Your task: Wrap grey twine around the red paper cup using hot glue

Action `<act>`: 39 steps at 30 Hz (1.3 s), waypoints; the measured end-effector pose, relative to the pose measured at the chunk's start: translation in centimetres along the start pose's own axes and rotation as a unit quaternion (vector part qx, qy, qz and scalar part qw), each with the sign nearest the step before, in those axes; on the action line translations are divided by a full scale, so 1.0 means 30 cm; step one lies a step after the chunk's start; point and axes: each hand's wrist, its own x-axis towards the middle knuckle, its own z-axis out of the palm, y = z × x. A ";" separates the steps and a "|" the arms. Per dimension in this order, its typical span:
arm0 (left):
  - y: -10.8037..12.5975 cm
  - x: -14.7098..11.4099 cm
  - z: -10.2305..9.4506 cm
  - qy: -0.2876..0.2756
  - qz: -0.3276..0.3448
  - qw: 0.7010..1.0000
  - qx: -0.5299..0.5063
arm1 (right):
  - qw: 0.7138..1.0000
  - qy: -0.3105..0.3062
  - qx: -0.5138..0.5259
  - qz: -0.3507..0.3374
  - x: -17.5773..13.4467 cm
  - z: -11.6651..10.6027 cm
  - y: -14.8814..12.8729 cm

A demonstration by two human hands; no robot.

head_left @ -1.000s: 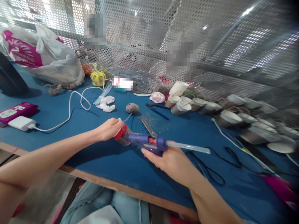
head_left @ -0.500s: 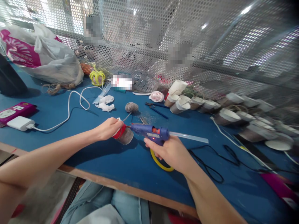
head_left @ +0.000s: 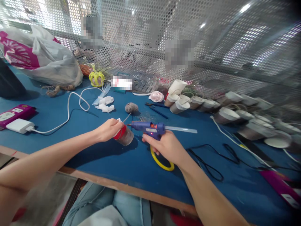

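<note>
My left hand (head_left: 112,129) is closed on a small cup (head_left: 126,139) that lies tilted, red near its rim and grey-brown toward its base. A strand of grey yarn runs from the cup to a yarn ball (head_left: 131,108) just behind it. In my right hand (head_left: 168,145) is a blue glue gun (head_left: 147,128), its small light glowing red. A clear glue stick (head_left: 182,129) sticks out of the gun's rear. The nozzle points left, close beside the cup's red part; whether it touches I cannot tell. Beneath my right hand lies a yellow ring (head_left: 164,164), partly hidden.
Pliers (head_left: 157,110) and a pink fabric rose (head_left: 156,96) lie behind the gun. Several wrapped cups (head_left: 227,116) stand at right, near a black cable (head_left: 211,171). A white cable (head_left: 68,116), power strip (head_left: 17,114) and plastic bag (head_left: 49,62) occupy the left. A perforated metal screen (head_left: 141,37) rises behind.
The glue gun has shifted slightly left and its rear end has swung, so the glue stick looks shorter and flatter. My left hand and the cup stay nearly in place.
</note>
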 end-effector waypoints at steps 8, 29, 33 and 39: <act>0.002 -0.003 0.007 -0.007 0.007 1.000 0.005 | 0.974 0.123 0.180 0.067 0.094 -0.124 0.091; 0.005 -0.028 0.019 -0.024 0.034 0.999 0.032 | 0.995 0.050 0.013 0.082 0.181 -0.055 0.055; 0.007 -0.041 0.022 -0.044 0.064 0.996 0.043 | 0.993 -0.058 0.098 0.028 0.179 0.083 -0.039; 0.017 -0.050 0.020 -0.081 0.068 0.994 -0.003 | 0.980 -0.005 0.195 -0.027 0.187 0.127 -0.053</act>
